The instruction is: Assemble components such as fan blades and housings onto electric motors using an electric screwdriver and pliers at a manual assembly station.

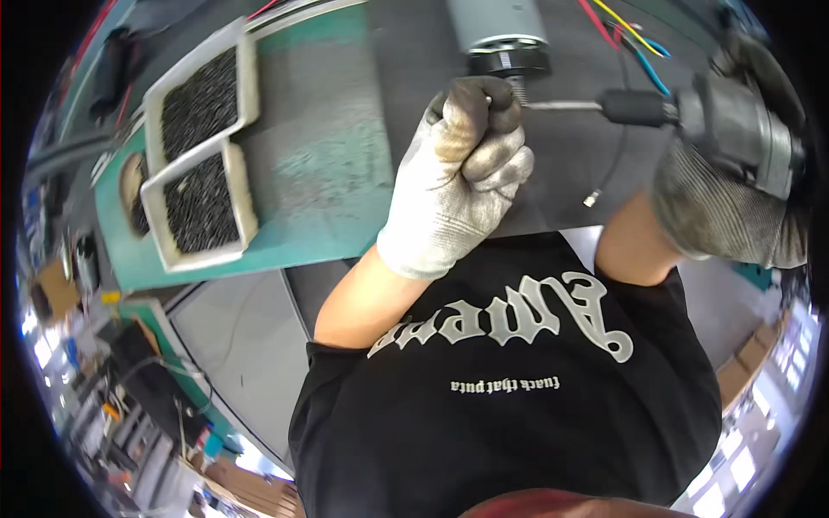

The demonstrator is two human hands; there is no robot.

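My left hand [471,160], in a white glove with soiled fingertips, is closed in a pinch just below a grey cylindrical motor-like housing [499,22] with a black end. A small light spot shows at the fingertips, but what they hold is too small to make out. Beside the fingers, a ribbed metal piece [518,89] sticks out under the black end. My right hand [721,194], in a grey glove, wraps around a dark power screwdriver [734,129]. Its long bit [566,105], with a black sleeve, points left, its tip close to my left fingers.
Two white trays [244,73] full of small dark screw-like parts stand on the green mat [337,164] at left, with a round container [131,194] beside them. Red, yellow and blue wires [643,60] lie at the back right. A thin cable ends in a pale connector [591,199].
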